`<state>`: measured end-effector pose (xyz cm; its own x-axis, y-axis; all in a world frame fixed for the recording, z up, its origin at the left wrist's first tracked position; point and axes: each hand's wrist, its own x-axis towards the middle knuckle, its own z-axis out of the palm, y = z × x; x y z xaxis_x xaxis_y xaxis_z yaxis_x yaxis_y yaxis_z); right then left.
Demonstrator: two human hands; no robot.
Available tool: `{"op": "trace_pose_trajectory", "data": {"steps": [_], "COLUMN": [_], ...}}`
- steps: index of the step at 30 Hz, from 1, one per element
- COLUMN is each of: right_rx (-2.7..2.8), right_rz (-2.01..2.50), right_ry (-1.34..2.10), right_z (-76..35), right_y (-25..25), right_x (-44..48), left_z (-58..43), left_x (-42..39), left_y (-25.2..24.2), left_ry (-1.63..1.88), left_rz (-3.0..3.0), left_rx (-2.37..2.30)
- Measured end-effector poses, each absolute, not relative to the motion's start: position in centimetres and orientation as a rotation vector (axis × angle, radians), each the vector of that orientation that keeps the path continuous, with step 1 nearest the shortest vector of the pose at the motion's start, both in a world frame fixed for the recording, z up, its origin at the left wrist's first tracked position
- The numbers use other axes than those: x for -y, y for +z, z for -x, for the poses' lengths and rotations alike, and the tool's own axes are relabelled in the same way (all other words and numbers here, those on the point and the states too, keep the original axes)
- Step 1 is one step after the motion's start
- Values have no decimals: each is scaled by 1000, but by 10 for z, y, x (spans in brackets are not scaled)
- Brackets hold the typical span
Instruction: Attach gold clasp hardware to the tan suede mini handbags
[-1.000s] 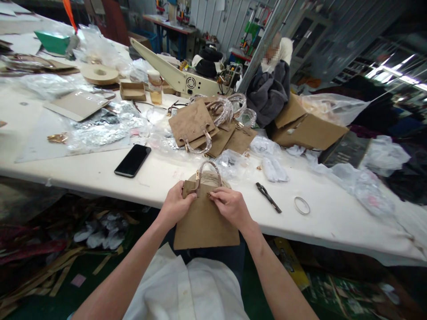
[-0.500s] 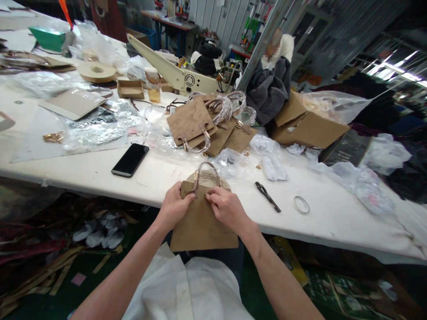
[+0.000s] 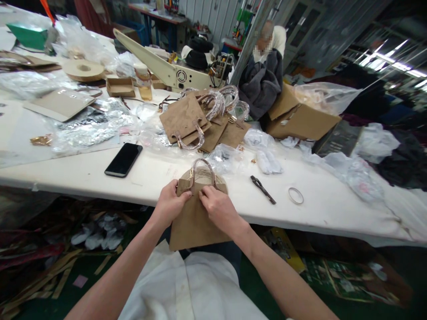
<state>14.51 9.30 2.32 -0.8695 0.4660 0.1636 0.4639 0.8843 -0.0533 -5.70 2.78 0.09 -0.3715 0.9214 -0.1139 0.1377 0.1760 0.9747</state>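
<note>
A flat brown bag panel (image 3: 196,226) hangs over the table's front edge, its upper part lying on a round pale coil (image 3: 220,180). The panel carries a curved handle (image 3: 203,161) wrapped in clear film, with gold-coloured fittings at its ends. My left hand (image 3: 171,202) is closed on the panel's upper left edge, thumb on top near the handle's left end. My right hand (image 3: 216,206) pinches the panel just below the handle's right end. What lies under my right fingertips is hidden. Beyond my hands is a pile of similar brown panels (image 3: 183,118) with wrapped handles.
On the white table (image 3: 147,182) lie a black phone (image 3: 123,160), a dark metal tool (image 3: 263,190) and a metal ring (image 3: 296,195). Crumpled plastic, a tape roll (image 3: 83,70) and a cardboard box (image 3: 300,115) sit farther back. A person (image 3: 263,71) is beyond the machine (image 3: 182,75).
The view has shifted slightly, so the table's things appear farther left. Both hands keep their hold on the panel; my right hand sits a little nearer my left, and the panel is slightly turned.
</note>
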Motion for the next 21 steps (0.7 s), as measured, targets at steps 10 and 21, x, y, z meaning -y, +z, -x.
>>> {"op": "trace_pose_trajectory", "data": {"steps": [10,21], "right_rx": [2069,2244], "right_rz": [1165,1339], "right_ry": [390,961], "right_z": [-173,-176], "right_y": [22,58], "right_x": [-109,-142], "left_z": [71,49], "left_x": [-14,-35], "left_y": [17,29], "left_ry": [1274,1243], "left_rz": [-962,-1021], "left_rx": [-1474,-1510]}}
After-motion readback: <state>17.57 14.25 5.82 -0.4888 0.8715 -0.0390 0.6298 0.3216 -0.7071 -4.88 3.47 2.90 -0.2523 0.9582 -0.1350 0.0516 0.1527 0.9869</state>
